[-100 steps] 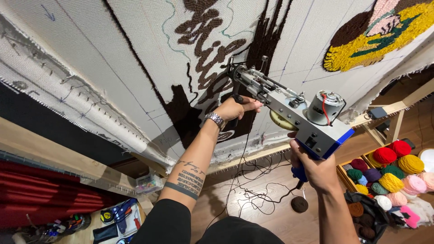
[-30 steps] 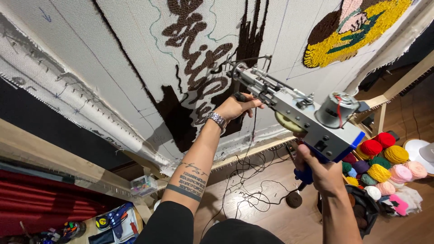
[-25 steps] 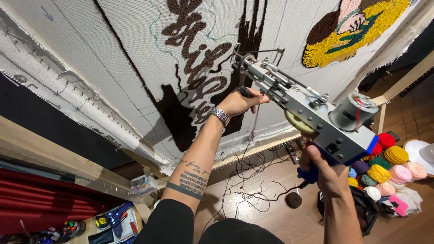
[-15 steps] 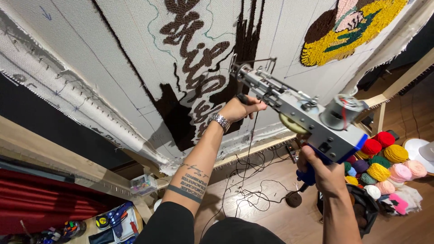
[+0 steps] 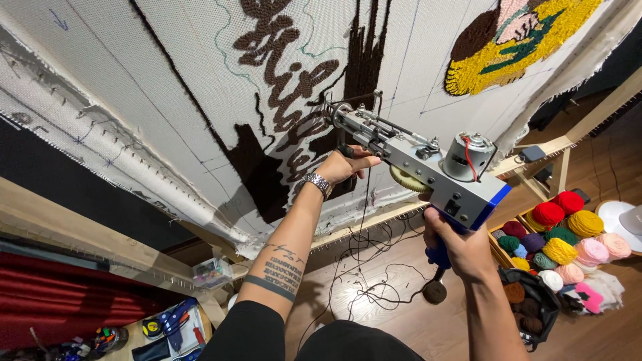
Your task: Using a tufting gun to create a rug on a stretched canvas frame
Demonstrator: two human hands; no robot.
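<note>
Cloth (image 5: 167, 87) stretched on a wooden frame (image 5: 80, 234) fills the upper part of the view, and going from its left edge most of it is bare, crossed only by drawn grid lines and thin outline strokes. Toward the middle, dark brown tufted lettering (image 5: 287, 73) and a solid brown patch (image 5: 257, 177) are already filled in, with pale gaps between the strokes that, as I judge it, remain to be worked. The left hand (image 5: 341, 167) is closed around the front grip of the tufting gun (image 5: 421, 164), whose needle end sits at the cloth just beside the brown strokes. The right hand (image 5: 458, 244) is wrapped tight around the blue rear handle, below the small motor. Further right, at the top, a yellow, brown, pink and green patch (image 5: 515, 40) looks fully tufted. Loose cord (image 5: 374, 267) trails over the wooden floor (image 5: 602, 334), and at the far right a box of coloured yarn balls (image 5: 568, 234) stands near the frame's leg. Overall the piece looks well short of half covered.
</note>
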